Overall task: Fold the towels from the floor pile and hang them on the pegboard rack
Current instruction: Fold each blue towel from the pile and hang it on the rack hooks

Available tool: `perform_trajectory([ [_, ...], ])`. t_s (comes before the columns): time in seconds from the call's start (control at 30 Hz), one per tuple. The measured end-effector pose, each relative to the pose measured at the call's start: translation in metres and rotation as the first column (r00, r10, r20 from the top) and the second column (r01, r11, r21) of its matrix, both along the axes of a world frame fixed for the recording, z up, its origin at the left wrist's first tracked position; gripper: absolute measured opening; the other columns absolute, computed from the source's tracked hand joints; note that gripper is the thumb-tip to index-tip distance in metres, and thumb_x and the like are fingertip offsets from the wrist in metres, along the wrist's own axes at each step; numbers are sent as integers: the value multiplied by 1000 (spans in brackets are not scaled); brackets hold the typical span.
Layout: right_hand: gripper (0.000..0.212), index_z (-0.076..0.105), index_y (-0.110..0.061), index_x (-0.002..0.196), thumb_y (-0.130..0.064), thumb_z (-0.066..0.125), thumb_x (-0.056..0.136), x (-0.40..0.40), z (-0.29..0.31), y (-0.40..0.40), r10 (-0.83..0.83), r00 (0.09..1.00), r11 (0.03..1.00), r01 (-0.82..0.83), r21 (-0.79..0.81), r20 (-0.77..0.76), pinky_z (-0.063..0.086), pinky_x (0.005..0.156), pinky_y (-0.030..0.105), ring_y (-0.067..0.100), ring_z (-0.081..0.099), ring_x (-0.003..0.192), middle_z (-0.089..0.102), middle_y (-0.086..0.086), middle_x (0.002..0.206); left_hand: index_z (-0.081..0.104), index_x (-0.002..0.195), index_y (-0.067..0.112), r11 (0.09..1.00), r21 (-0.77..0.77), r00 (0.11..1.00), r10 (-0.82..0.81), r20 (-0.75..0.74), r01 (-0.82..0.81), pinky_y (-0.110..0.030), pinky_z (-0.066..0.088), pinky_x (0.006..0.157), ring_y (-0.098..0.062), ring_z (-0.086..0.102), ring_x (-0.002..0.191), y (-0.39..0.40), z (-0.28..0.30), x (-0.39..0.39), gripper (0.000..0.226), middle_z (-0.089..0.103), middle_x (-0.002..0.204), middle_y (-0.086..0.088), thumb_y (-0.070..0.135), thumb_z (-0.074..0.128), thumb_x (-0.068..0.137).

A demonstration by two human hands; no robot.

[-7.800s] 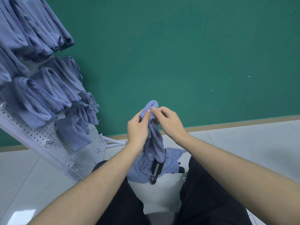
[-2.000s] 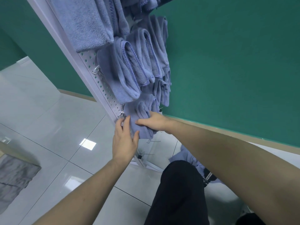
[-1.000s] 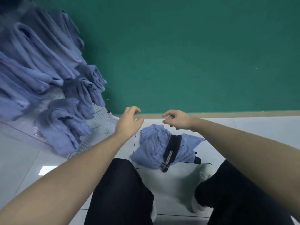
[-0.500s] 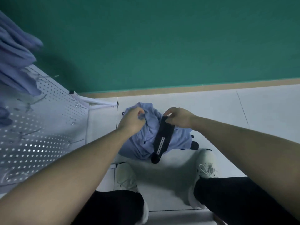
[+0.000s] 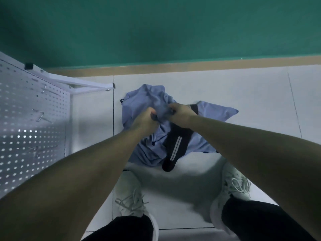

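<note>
Over on the left side of the frame there's the white pegboard rack (image 5: 33,122) with a few bare metal hooks (image 5: 40,116) sticking out, its foot resting on the pale tile floor (image 5: 243,91) under the green wall (image 5: 156,28). Dead center, the blue towel pile (image 5: 139,105) sits on the floor with a black strap (image 5: 175,146) lying across it, and the left hand (image 5: 145,121) and right hand (image 5: 180,115) both have fingers clenched around a bunched-up bit of blue towel (image 5: 161,110) at the top of the pile. Bottom center to right, 2 whitish sneakers (image 5: 132,193) and black pant legs (image 5: 260,221), pretty blurry.
</note>
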State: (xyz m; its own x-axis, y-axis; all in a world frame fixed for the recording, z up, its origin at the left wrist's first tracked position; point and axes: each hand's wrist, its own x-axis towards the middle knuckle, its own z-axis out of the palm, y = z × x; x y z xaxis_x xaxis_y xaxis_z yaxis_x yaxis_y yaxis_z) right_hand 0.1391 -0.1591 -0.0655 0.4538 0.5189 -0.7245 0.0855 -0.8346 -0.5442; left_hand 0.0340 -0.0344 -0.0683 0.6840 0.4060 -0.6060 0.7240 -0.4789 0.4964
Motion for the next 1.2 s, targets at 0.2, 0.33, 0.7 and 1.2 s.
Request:
perform_trajectory([
  [0.2, 59, 42, -14, 146, -29, 64, 94, -14, -23, 21, -30, 994, 994, 42, -106, 107, 46, 100, 42, 34, 57, 122, 58, 15, 135, 58, 126, 11, 999, -18, 1000, -26, -16, 26, -34, 47, 93, -29, 60, 114, 6, -18, -9, 36, 63, 125, -12, 18, 65, 92],
  [0.33, 36, 62, -6, 118, -35, 46, 103, -24, -19, 27, 105, 993, 982, -95, -165, 52, 44, 78, 33, 33, 62, 102, 66, 19, 112, 50, 138, 13, 999, -40, 999, -19, 36, 20, -27, 42, 97, -28, 54, 126, 9, -14, -16, 47, 56, 138, -10, 16, 64, 94],
  [0.7, 10, 59, -21, 98, -17, 50, 95, -10, 97, -5, 202, 949, 952, -248, 180, 240, 45, 84, 31, 22, 57, 99, 66, 1, 107, 57, 103, 23, 959, 1, 937, -275, 217, 282, -28, 41, 97, -22, 53, 114, 11, 82, -3, 11, 42, 126, -5, 19, 65, 95],
  [1.2, 30, 52, -28, 70, -41, 73, 87, -20, 256, -84, 165, 887, 954, -255, 161, 430, 40, 65, 32, 19, 53, 71, 55, -8, 67, 63, 98, 13, 998, -24, 857, 69, 511, -67, -34, 46, 85, -22, 62, 95, -28, 243, -41, 9, 68, 99, -5, 19, 57, 97],
])
